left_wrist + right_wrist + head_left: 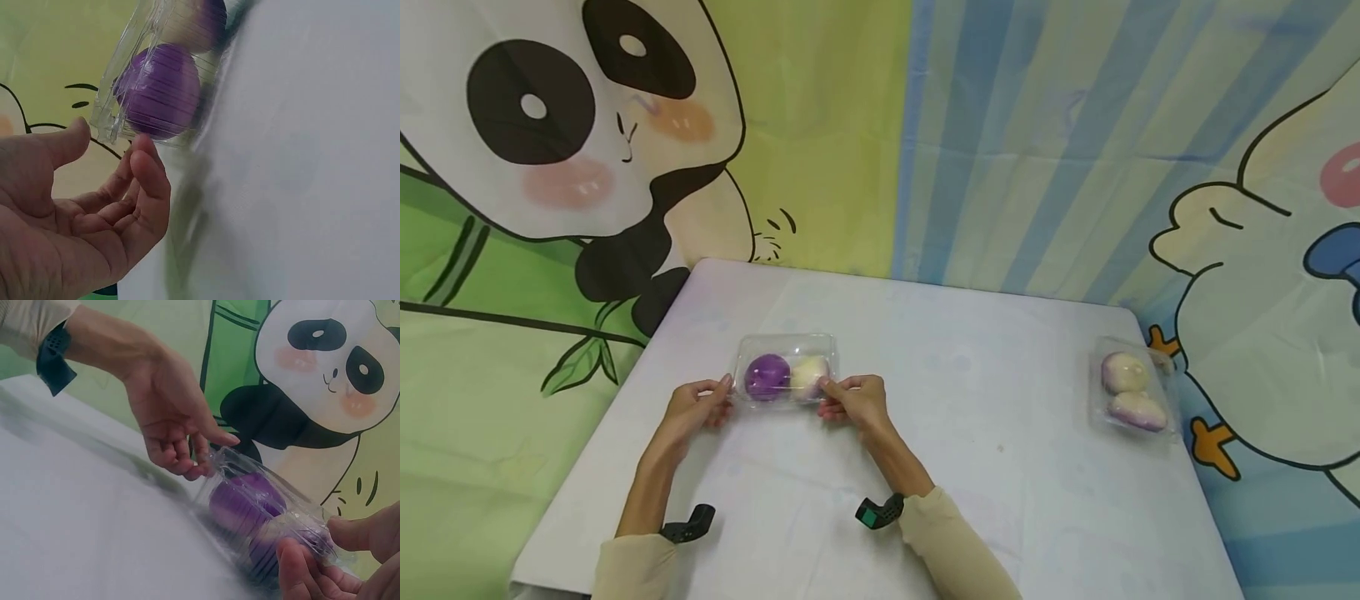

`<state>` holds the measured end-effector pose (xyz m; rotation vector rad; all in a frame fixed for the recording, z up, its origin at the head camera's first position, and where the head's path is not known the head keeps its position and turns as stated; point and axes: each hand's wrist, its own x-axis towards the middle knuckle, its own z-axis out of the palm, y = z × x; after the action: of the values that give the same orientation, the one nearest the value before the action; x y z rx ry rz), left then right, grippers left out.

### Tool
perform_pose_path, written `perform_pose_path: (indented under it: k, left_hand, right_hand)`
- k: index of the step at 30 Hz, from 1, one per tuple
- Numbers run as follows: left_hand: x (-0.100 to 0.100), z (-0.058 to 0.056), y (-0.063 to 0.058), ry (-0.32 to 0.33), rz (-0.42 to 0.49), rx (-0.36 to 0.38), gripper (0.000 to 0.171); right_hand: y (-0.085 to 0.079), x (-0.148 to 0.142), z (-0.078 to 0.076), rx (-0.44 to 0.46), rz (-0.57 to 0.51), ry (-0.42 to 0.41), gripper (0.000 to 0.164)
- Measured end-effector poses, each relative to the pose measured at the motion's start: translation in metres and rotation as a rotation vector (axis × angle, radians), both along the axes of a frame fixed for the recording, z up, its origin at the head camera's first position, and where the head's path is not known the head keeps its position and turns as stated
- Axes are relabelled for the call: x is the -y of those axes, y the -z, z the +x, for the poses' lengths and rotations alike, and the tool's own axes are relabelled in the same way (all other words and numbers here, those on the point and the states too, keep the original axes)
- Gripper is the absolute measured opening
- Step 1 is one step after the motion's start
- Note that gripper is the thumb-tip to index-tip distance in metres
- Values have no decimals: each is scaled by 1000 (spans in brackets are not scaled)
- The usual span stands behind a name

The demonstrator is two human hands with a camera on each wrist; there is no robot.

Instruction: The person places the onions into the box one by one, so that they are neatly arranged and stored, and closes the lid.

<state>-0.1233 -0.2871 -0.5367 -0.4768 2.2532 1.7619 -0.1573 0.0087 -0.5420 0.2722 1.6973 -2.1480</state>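
Observation:
A clear plastic clamshell box (785, 340) is on the left part of the table. It contains a glossy purple round item (767, 377) and a cream one (808, 375) with some purple on it; their kind is unclear. My right hand (859, 400) pinches the box's near right corner between thumb and fingers, also seen in the right wrist view. By the box's left end is my left hand (697, 410). In the left wrist view its thumb stands apart from the clear rim, and its loosely bent fingertips (150, 172) are close under the box's corner.
At the table's right edge lies a second clear box (1099, 408), with two cream-and-purple rounded items (1124, 372) inside. A white cloth (955, 500) covers the table. Printed curtains with a panda (572, 200) and a white cartoon animal (1270, 350) hang around it.

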Motion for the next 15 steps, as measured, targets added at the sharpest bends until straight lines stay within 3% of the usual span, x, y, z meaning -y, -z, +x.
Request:
perform_pose_path:
  k: [5,15]
  left_hand:
    - [-4,4,4,-24,71,-5,53]
    - [-18,-3,5,-150,48,-43,37]
  right_hand:
    - [-1,0,-1,-1,27,-5,24]
    - [-1,-4,-6,25,23,-36,24]
